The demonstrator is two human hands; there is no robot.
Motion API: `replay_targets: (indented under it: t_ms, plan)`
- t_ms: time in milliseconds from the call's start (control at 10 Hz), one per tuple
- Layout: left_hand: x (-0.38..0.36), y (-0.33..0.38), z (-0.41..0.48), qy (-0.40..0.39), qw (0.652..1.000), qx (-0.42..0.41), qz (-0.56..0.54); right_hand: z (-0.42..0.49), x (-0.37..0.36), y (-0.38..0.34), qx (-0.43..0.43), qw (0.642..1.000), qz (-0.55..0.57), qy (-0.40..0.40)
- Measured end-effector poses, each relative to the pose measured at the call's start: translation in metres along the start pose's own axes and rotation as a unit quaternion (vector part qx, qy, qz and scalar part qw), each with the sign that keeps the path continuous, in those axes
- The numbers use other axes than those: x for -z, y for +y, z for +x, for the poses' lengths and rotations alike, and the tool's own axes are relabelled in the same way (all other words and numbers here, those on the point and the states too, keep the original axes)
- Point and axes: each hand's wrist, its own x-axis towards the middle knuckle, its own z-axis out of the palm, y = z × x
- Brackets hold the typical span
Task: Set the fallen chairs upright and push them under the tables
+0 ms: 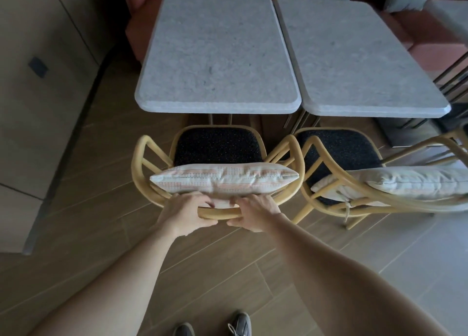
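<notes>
Both the left hand point(187, 212) and right hand point(254, 212) gripped the chair point(217, 145) by its back rail, and it needed an even, straight push under the table point(217, 57)

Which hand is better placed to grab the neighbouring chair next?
Right. Both hands hold the near chair's back rail, but the right hand lies on the side of the neighbouring chair; the left hand would have to cross over.
</notes>
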Motion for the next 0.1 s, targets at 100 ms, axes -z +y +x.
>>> replay_targets:
  t_ms: [100]
  plan:
    - [0.0231,0.0193,-0.0374,0.153,0.935,0.051,-0.317,-0.0371,0.0175,-0.0039,-0.026,0.972,0.214,0.097]
